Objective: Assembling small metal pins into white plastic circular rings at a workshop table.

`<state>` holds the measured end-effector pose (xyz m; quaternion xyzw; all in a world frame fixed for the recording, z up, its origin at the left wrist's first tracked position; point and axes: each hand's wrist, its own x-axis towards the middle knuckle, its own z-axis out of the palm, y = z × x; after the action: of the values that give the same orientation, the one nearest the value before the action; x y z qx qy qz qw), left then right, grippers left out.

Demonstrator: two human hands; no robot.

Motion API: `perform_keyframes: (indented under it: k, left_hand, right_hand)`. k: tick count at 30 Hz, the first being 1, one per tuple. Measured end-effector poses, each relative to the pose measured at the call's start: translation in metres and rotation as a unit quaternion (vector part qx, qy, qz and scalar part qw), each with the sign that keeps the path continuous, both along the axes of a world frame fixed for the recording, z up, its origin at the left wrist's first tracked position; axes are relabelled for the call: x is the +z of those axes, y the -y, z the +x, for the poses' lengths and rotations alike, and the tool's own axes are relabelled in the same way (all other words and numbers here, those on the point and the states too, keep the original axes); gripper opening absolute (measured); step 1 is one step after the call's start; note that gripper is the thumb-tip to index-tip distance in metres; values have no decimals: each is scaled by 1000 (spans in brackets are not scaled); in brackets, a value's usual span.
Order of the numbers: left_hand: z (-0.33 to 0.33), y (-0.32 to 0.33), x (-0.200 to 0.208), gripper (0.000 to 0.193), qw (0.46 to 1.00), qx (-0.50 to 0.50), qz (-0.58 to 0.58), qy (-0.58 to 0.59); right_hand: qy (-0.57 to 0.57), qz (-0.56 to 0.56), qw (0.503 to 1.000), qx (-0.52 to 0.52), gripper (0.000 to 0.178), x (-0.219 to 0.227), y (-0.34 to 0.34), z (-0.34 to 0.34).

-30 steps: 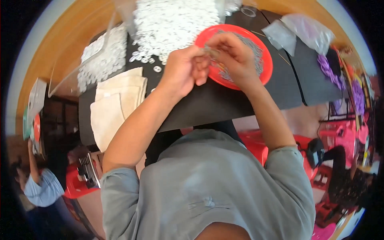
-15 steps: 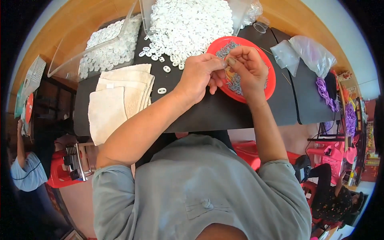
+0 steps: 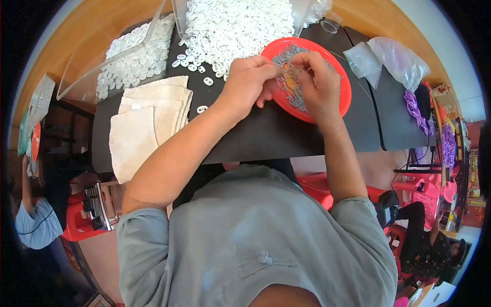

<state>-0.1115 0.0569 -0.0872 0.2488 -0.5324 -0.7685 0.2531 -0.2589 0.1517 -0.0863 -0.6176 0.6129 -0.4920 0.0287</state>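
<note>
grey pieces (image 3: 286, 55) lie in the red plate (image 3: 346, 97), under the right hand (image 3: 321, 84), the nearer one; the left hand (image 3: 249, 82) is at the plate's left rim. whether either curled hand grips anything, i cannot tell.

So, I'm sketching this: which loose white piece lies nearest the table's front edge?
The lone white piece between cloths and left forearm; the others lie farther back.

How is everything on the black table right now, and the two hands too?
Red plate: holding gray pieces.
Gray pieces: loosely heaped.
Left hand: fingers bent; anything pinched is too small to tell.
Right hand: fingers curled, over the red plate.
White pieces: heaped, some scattered loose.
Beige cloths: stacked.
Purple cord: bunched.
</note>
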Motion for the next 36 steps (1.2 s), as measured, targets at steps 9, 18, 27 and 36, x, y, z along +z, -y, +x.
perform_keyframes:
  k: [9, 18, 27, 36]
  left_hand:
    - [5, 19, 4, 11, 993, 96, -53, -34]
    - [4, 21, -2, 11, 994, 90, -63, -15]
    - [4, 11, -3, 11, 994, 3, -107, 25]
    - [2, 3, -3, 17, 996, -87, 1, -32]
  right_hand:
    - [-317, 241, 896, -195, 23, -13, -17, -54]
    - [-93, 156, 976, -119, 12, 7, -5, -46]
    - [252, 164, 954, -18, 10, 9, -12, -50]
    - [365, 138, 919, 57, 12, 14, -4, -10]
